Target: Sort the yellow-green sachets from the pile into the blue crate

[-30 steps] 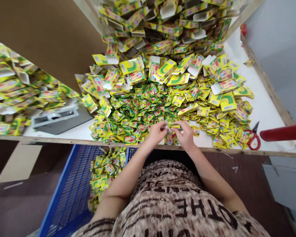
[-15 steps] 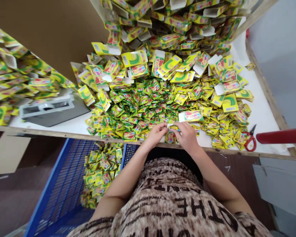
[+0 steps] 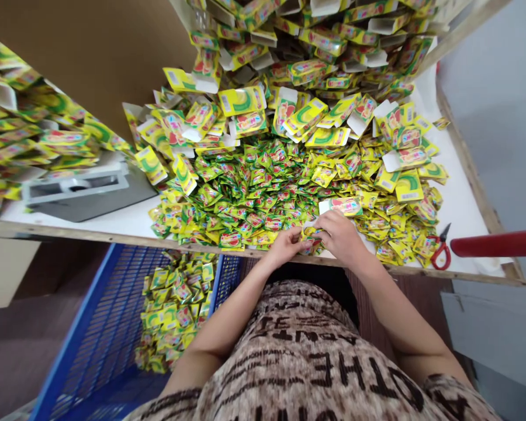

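Close to the table's front edge, a small yellow carton with a white end flap is held between both hands. My left hand grips its left side, fingers closed. From the right, my right hand is closed on the same carton, its thumb and fingers covering part of it. Just beyond the right hand's fingers lies another carton with a white flap sticking out to the left. Ahead of the hands spreads a heap of small green and yellow sachets.
Yellow cartons with loose flaps are piled behind the sachets. Red-handled scissors lie at right near a red bar. A grey-framed object rests at left. Below, a blue crate holds filled-looking cartons.
The carton between my hands has tilted so its yellow side shows more. My right hand has shifted slightly right, and the whole view has moved a little.
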A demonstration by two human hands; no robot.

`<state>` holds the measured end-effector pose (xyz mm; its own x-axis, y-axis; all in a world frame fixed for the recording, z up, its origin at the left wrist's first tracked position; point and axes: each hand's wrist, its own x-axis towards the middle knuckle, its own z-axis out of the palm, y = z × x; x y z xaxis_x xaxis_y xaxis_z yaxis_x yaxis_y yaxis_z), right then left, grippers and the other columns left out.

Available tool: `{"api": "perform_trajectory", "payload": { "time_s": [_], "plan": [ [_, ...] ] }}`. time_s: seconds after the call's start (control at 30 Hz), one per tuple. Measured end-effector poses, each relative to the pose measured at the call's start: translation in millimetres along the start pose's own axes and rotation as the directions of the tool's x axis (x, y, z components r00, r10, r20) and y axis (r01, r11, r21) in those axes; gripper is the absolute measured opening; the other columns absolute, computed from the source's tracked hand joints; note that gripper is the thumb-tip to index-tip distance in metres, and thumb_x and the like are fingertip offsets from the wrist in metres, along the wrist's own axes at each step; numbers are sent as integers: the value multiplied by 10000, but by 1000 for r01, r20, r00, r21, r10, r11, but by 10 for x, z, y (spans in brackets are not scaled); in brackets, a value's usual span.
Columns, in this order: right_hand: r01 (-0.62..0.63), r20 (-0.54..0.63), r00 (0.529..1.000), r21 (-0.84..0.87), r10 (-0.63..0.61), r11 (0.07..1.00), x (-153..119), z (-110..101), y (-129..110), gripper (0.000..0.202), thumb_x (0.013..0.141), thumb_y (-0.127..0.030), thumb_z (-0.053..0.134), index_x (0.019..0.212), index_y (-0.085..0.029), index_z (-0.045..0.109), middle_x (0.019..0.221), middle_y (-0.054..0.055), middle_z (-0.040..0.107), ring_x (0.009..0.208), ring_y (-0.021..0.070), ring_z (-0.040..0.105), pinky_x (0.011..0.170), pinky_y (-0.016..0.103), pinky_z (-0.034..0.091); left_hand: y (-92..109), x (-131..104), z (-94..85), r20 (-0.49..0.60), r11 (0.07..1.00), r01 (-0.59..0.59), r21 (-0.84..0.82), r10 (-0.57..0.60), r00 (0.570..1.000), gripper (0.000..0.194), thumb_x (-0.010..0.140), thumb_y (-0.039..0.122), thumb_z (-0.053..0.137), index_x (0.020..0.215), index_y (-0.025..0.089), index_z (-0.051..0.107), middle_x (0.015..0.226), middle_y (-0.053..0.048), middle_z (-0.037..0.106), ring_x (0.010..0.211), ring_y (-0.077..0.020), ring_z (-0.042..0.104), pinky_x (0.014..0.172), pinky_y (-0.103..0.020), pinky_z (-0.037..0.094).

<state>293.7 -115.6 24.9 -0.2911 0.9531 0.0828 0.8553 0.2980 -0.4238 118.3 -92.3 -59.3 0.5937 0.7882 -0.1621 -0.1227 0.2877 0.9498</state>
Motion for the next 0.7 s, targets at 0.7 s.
{"api": "perform_trajectory", "payload": {
  "time_s": [0.7],
  "plan": [
    [-218, 110, 898, 952, 426, 215, -332, 517, 57, 240, 770, -377, 713, 927, -196, 700, 724, -5, 633, 583, 118, 584, 574, 268, 489, 148, -172, -113, -14, 972, 154, -176, -159, 987, 363, 783, 391, 714, 1064, 164, 742, 1097, -97, 732, 1096, -245, 627, 1032, -379, 417]
  ]
}}
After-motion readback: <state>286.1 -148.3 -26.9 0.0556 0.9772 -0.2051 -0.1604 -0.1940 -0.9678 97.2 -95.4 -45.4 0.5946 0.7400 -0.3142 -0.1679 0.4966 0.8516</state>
